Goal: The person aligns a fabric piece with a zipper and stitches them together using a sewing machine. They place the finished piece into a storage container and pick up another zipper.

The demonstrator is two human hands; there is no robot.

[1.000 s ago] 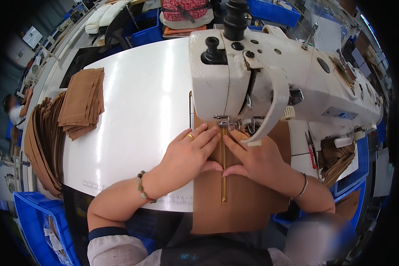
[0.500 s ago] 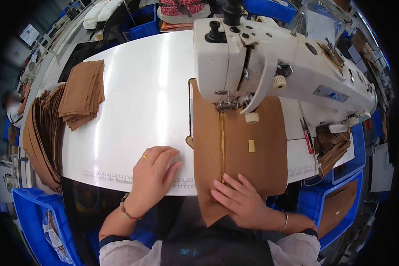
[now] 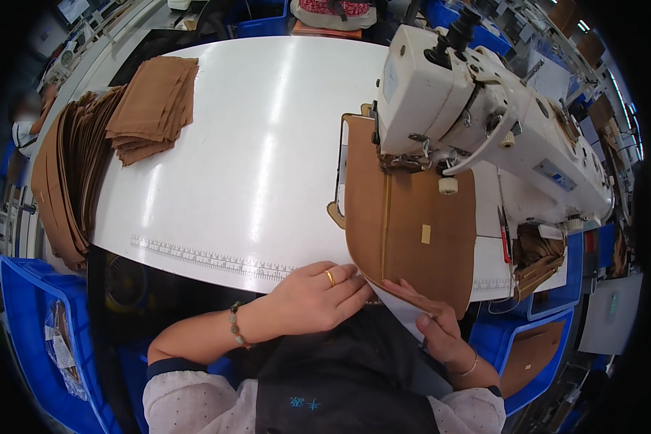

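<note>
A brown fabric panel point(image 3: 437, 202) lies under the head of a white sewing machine point(image 3: 430, 87). A narrow gold strip, which looks like a zipper point(image 3: 385, 224), runs down it from the presser foot point(image 3: 405, 165), beside a small pale yellow patch point(image 3: 426, 233). The panel's near edge is lifted and curled, baring a whitish underside. At its near left corner my left hand point(image 3: 322, 298) is closed on the edge, its fingertips partly hidden. My right hand point(image 3: 437, 322) grips the near edge, fingers on the brown side and thumb below.
Stacked brown fabric pieces point(image 3: 155, 105) and a thick row of brown panels point(image 3: 69, 181) sit on the white table point(image 3: 267, 145) at left. Red-handled snips point(image 3: 505, 242) and a brown bundle point(image 3: 539, 253) lie right of the machine. Blue bins point(image 3: 47, 340) flank the table.
My left hand has moved right from the bare table to the panel's edge. My right hand has gone from lying flat on the panel to gripping its near edge, now lifted. The view has shifted.
</note>
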